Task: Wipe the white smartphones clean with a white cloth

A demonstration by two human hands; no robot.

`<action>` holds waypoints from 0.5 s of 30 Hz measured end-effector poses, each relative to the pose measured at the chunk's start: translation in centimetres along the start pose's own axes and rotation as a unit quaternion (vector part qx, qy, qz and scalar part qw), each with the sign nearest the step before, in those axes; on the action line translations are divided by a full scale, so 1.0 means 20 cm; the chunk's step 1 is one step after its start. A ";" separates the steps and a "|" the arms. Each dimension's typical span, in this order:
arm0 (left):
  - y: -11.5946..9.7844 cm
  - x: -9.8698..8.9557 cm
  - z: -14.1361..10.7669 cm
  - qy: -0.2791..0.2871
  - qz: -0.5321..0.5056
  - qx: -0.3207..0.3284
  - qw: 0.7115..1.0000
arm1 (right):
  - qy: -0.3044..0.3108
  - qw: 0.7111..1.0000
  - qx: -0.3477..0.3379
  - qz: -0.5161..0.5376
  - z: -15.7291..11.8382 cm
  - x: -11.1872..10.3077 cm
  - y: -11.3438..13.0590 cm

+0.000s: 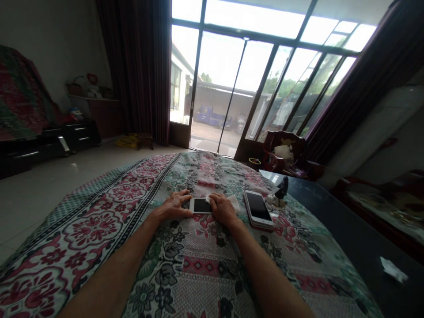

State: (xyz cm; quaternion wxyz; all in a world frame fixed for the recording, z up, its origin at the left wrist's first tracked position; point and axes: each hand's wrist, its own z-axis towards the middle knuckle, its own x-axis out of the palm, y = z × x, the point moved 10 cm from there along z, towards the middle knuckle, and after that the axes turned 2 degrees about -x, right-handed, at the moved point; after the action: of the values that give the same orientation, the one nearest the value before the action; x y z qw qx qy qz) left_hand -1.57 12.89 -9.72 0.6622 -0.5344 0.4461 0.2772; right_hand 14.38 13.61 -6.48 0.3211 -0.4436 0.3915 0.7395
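Note:
A white smartphone [200, 205] with a dark screen lies flat on the patterned cloth, its long side running left to right. My left hand [172, 206] steadies its left end, thumb at the near corner and fingers by the far one. On the right end of the screen rests my right hand [221, 208], closed on a white tissue [233, 202] that sticks out past the fingers. The phone's right end is hidden beneath that hand. Further right lies a larger white phone [257, 207], apparently stacked on something of like shape.
A dark figurine on a clear base [281, 190] stands beyond the larger phone. The floral cloth [198, 291] covers the surface under my arms. To the right runs a dark glossy tabletop [344, 216] bearing a white crumpled packet [394, 269]. A carved wooden chair [283, 148] stands by the glass doors.

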 end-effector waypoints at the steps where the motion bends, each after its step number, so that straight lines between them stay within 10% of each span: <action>1: 0.00 0.00 0.00 -0.001 0.001 0.003 1.000 | -0.005 1.000 0.007 0.000 0.00 0.00 -0.01; 15: -0.03 -0.02 0.00 -0.010 -0.020 0.015 1.000 | 0.029 0.999 -0.011 0.036 -0.33 -0.05 0.06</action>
State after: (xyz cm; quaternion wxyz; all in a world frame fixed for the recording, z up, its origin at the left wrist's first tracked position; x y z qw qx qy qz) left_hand -1.25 12.82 -9.19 0.6796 -0.5308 0.4329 0.2627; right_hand 16.44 7.11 -7.28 0.2778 -0.4540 0.4080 0.7418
